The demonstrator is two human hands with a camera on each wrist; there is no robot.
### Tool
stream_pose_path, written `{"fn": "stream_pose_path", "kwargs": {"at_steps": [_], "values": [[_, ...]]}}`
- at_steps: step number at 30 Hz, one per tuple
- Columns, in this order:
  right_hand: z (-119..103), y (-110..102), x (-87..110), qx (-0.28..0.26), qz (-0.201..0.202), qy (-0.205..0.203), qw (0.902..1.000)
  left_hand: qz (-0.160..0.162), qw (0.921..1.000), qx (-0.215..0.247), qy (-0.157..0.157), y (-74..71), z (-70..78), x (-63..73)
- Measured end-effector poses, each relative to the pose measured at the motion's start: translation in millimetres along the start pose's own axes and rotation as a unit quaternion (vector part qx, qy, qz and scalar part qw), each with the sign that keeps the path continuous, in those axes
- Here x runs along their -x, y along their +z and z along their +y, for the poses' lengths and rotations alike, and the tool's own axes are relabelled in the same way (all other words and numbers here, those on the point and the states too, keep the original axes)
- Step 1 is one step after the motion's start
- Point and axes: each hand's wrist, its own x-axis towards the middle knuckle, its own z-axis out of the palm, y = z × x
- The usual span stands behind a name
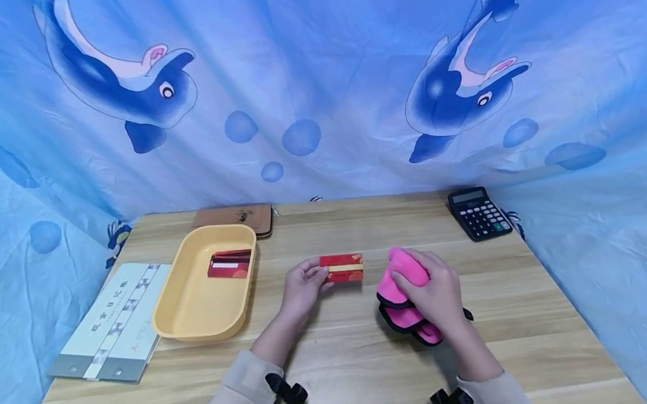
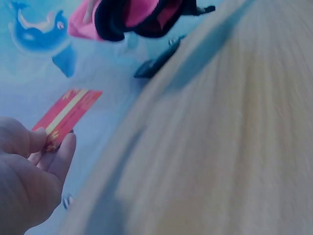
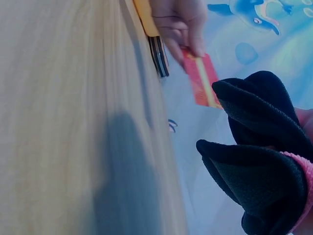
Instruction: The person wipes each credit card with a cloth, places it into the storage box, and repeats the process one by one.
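Note:
My left hand pinches a red card with a gold stripe by its left edge, thumb on top, above the middle of the table. In the left wrist view the same card is held up off the wood. My right hand grips a bunched pink cloth with black edging, just right of the card. Black folds of the cloth fill the right wrist view and partly cover the right hand there. A gap separates cloth and card in the head view.
A yellow tray at left holds red cards. Beside it lies a grey-white cash journal. Behind the tray is a brown wallet. A black calculator sits at the back right, before a blue dolphin curtain.

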Motion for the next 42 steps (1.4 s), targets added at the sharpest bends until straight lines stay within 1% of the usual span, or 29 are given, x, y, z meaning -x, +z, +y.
{"fn": "stream_pose_path", "kwargs": {"at_steps": [4,6,8,12,14,17,20,23,26,29,30,33,38,40,42], "values": [[-5,2,-6.2,-0.007,-0.001,-0.021,0.9998,0.006,0.9989,0.044,0.016,8.1,13.3,4.3],[-8,5,-8.9,-0.013,-0.002,-0.031,0.9994,0.006,0.9982,0.056,0.021,12.9,18.3,7.0],[-11,7,-11.5,-0.02,-0.004,-0.04,0.999,-0.001,0.9978,0.063,0.02,17.6,23.6,10.3],[-19,14,-15.8,-0.024,-0.006,-0.052,0.9983,-0.037,0.997,0.065,0.02,25.7,31.6,17.0],[-21,18,-17.9,-0.01,-0.003,-0.052,0.9986,-0.061,0.9958,0.063,0.025,29.5,34.5,19.9],[-26,24,-20.1,0.025,0.003,-0.049,0.9985,-0.094,0.9934,0.048,0.044,34.6,35.8,22.5],[-35,31,-19.2,0.052,0.0,-0.052,0.9973,-0.111,0.9919,0.016,0.059,37.8,33.7,23.9],[-46,38,-16.7,0.05,-0.007,-0.066,0.9965,-0.118,0.9904,-0.026,0.066,38.8,29.5,24.2],[-56,43,-15.7,0.048,-0.005,-0.088,0.9949,-0.127,0.9879,-0.045,0.076,38.5,27.2,23.4],[-62,45,-16.7,0.061,-0.003,-0.101,0.993,-0.126,0.9867,-0.05,0.089,36.5,29.0,22.1],[-63,45,-17.3,0.068,-0.003,-0.099,0.9927,-0.121,0.9877,-0.049,0.087,35.6,30.1,21.6],[-59,42,-19.8,0.085,-0.013,-0.074,0.9935,-0.103,0.9907,-0.035,0.081,33.0,33.0,20.9],[-43,36,-22.3,0.102,-0.022,-0.02,0.9943,-0.088,0.9943,0.011,0.06,27.1,34.2,21.3],[-39,33,-21.9,0.104,-0.024,-0.01,0.9943,-0.082,0.9951,0.015,0.053,23.9,33.6,21.8],[-36,32,-21.1,0.103,-0.025,-0.007,0.9943,-0.079,0.9954,0.013,0.052,21.1,32.7,22.5]]}}
